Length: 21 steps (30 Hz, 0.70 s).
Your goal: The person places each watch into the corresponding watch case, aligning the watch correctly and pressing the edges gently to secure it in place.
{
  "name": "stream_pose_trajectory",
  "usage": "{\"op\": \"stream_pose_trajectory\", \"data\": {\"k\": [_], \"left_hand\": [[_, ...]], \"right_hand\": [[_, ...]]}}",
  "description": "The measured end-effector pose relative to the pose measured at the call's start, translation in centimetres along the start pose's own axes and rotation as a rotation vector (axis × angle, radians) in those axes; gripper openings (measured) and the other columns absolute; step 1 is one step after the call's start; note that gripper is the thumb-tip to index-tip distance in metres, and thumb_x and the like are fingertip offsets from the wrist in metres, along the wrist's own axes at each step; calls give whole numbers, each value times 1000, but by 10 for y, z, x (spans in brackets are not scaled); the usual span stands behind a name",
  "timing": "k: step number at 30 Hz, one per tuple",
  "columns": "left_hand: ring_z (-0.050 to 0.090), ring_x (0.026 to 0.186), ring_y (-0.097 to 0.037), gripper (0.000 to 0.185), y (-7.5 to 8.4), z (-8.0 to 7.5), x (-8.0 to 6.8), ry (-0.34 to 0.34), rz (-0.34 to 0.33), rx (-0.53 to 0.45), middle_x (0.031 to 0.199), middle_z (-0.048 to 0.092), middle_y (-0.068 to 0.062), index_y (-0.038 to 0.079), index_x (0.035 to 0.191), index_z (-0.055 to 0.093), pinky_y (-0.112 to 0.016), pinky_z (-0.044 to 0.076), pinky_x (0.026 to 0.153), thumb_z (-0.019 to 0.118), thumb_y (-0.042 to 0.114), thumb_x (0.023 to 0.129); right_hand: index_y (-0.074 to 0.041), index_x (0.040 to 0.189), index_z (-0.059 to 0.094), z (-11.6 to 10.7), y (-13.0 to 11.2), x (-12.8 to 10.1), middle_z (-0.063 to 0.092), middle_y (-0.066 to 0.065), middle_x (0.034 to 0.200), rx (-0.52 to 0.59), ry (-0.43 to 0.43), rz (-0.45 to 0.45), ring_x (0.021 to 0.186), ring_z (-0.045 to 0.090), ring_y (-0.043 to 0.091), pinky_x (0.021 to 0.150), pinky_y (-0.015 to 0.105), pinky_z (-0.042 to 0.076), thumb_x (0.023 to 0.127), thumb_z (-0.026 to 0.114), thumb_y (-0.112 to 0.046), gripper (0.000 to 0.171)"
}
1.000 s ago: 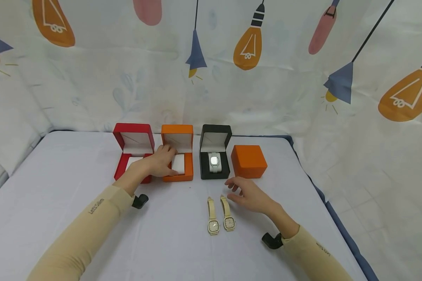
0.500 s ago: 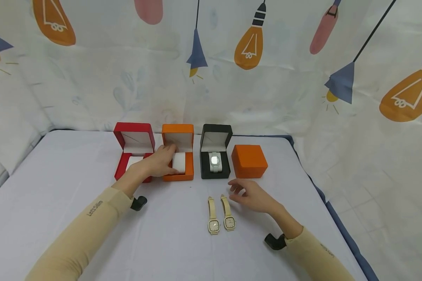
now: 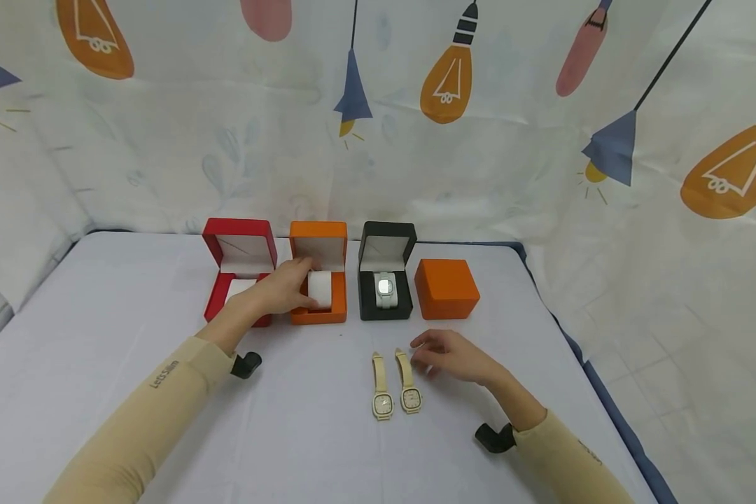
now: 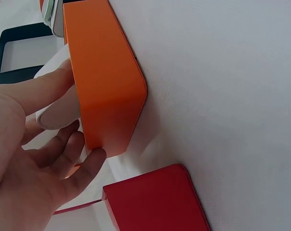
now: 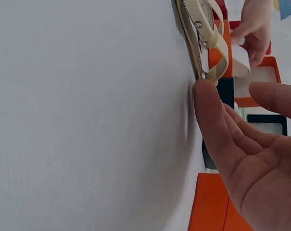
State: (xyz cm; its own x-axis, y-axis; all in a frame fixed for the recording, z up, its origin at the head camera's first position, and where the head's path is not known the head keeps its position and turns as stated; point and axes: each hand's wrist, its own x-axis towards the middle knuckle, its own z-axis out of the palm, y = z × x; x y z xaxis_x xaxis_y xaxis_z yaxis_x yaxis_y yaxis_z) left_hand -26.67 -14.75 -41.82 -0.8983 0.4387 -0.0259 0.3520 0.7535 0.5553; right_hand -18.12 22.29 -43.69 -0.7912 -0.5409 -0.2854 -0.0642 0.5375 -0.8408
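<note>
My left hand (image 3: 283,287) reaches into the open orange watch box (image 3: 338,297) and grips its white cushion (image 3: 319,288) between thumb and fingers. In the left wrist view the thumb lies against the cushion (image 4: 63,108), and one fingertip touches the box's orange wall (image 4: 107,72). My right hand (image 3: 455,355), relaxed and holding nothing, hovers low beside two cream-strapped watches. The right watch (image 3: 409,388) lies nearest its fingertips; the left watch (image 3: 381,395) lies parallel to it. In the right wrist view a fingertip overlaps the end of a watch strap (image 5: 222,57).
An open red box (image 3: 217,301) with a white cushion stands left of the orange one. To the right, an open black box (image 3: 367,304) holds a pale watch (image 3: 386,288). A closed orange box (image 3: 447,288) stands right of that. Patterned fabric (image 3: 510,175) hangs behind the table.
My right hand has drawn slightly down and right, its fingers curling a little more. The left hand stays at the orange box's cushion, with only a slight shift.
</note>
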Motion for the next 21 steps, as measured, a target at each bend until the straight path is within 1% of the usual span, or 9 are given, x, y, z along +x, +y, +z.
{"op": "stream_pose_trajectory", "data": {"k": [4, 7, 11, 16, 21], "left_hand": [[54, 114, -34, 66, -1, 0, 0, -3, 3, -16, 124, 59, -18, 0, 138, 48, -53, 51, 100, 85, 17, 86], [56, 113, -33, 65, -2, -1, 0, -11, 0, -42, 122, 61, -16, 2, 138, 49, -51, 53, 98, 85, 17, 87], [56, 113, -32, 62, -2, -3, -1, -15, 4, -70, 124, 60, -15, 3, 138, 49, -51, 53, 98, 84, 15, 88], [57, 112, -32, 58, 0, -5, -3, -3, 23, -86, 126, 60, -15, 3, 137, 50, -51, 53, 99, 81, 14, 90], [57, 112, -32, 56, 1, -7, -4, 1, 11, -107, 126, 60, -16, 4, 137, 50, -50, 53, 99, 80, 14, 91]], "right_hand": [[6, 128, 60, 0, 0, -2, 73, 12, 103, 113, -52, 22, 92, 70, 28, 82, 39, 61, 106, 57, -16, 31], [7, 129, 59, 1, 1, -2, 73, 14, 106, 163, -80, 24, 94, 70, 30, 84, 39, 61, 108, 54, -15, 31], [8, 129, 59, 1, 3, -2, 72, 15, 107, 183, -92, 25, 93, 71, 30, 84, 38, 61, 108, 53, -15, 32], [9, 127, 61, 2, 3, -1, 72, 15, 102, 198, -98, 35, 89, 71, 29, 83, 37, 61, 107, 55, -15, 32], [9, 125, 62, 3, 4, 0, 73, 15, 98, 202, -114, 37, 85, 71, 29, 82, 37, 61, 105, 59, -15, 32]]}}
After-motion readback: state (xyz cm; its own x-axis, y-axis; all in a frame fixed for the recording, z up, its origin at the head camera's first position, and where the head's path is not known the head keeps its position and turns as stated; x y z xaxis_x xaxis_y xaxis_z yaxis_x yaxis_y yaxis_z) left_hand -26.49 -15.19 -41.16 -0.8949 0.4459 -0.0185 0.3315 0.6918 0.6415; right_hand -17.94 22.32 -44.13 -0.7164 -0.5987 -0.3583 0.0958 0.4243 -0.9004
